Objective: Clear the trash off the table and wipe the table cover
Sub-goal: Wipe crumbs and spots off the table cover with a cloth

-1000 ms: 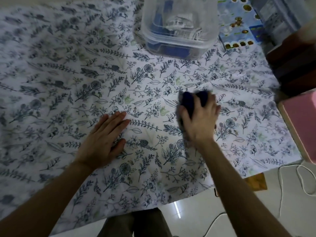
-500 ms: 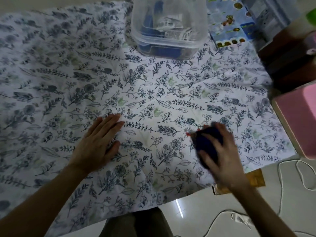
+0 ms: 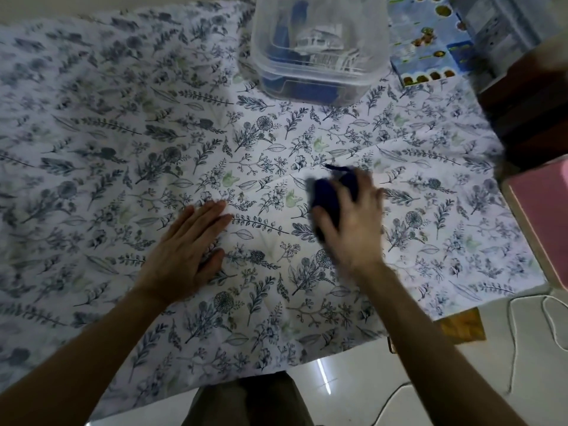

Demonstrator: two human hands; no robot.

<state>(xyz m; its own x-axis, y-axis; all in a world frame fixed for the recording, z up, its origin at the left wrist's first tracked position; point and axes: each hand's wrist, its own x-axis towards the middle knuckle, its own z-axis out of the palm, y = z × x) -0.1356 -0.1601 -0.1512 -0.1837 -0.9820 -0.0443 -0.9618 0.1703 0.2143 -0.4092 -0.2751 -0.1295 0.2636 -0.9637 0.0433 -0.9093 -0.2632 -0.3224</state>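
A white table cover (image 3: 123, 149) printed with blue leaves and flowers spreads over the whole table. My right hand (image 3: 353, 222) grips a dark blue cloth (image 3: 327, 192) and presses it onto the cover right of centre; the hand is motion-blurred. My left hand (image 3: 187, 250) lies flat on the cover, fingers together and pointing up-right, holding nothing. A clear plastic tub (image 3: 319, 47) with blue and white items inside stands at the far edge.
A blue printed box (image 3: 427, 41) lies beside the tub at the back right. Dark wooden furniture (image 3: 528, 112) and a pink box (image 3: 547, 216) stand at the table's right. White cables (image 3: 528, 318) trail on the tiled floor.
My right hand with the cloth swept from the cover's centre toward the near right edge, then back up toward the centre. My left hand stayed flat in place.
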